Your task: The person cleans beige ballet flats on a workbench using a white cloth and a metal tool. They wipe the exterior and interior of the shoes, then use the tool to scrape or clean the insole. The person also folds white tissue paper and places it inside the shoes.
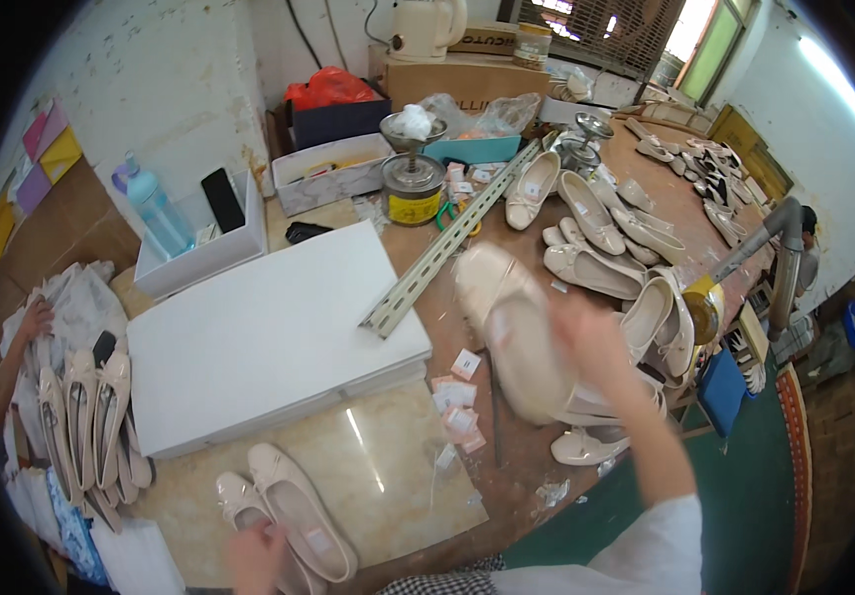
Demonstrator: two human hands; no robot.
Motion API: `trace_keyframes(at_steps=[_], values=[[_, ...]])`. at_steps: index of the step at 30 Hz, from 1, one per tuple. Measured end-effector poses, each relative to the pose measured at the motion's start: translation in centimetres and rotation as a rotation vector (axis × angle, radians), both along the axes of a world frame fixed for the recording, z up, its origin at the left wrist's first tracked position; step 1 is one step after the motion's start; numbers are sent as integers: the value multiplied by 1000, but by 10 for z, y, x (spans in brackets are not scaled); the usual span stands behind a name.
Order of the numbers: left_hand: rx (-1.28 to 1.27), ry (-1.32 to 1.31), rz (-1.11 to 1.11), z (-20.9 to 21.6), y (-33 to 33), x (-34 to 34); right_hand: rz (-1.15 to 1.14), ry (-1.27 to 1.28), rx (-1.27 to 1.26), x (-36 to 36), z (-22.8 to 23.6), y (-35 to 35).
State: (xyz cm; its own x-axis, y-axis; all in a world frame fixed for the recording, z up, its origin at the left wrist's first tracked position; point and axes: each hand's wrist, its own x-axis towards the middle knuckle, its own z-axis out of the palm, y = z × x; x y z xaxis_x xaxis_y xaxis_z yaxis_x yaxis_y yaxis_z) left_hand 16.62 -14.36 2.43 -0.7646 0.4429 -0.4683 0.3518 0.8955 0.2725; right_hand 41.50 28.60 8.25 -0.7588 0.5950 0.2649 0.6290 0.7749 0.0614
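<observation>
Blurred by motion, my right hand (pixel 596 342) grips a pair of pale beige ballet flats (pixel 525 347) at their edge, over the right part of the brown worktable. Their toes point up and left, away from me. Down at the near left, my left hand (pixel 255 557), slightly blurred, closes on the smaller-looking left shoe (pixel 239 501) of another beige pair with a bow. Its mate (pixel 301 508) lies right beside it on the marble-patterned board (pixel 403 481). Small white and pink labels (pixel 459 412) are scattered between my hands.
Several beige flats (pixel 596 268) crowd the table's right side. A white box stack (pixel 279 337) stands at centre left, a slotted metal bar (pixel 447 243) across its corner. Another person's hand (pixel 39 317) is by folded-up flats (pixel 80 416). A metal pipe (pixel 745 248) rises at right.
</observation>
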Motion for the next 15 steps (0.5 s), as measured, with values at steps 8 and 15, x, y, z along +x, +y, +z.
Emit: trace_keyframes(at_steps=[8, 15], values=[[85, 726, -330, -14, 150, -170, 127, 270, -771, -77, -115, -218], [657, 247, -329, -8, 139, -113, 121, 694, -1149, -66, -75, -218]])
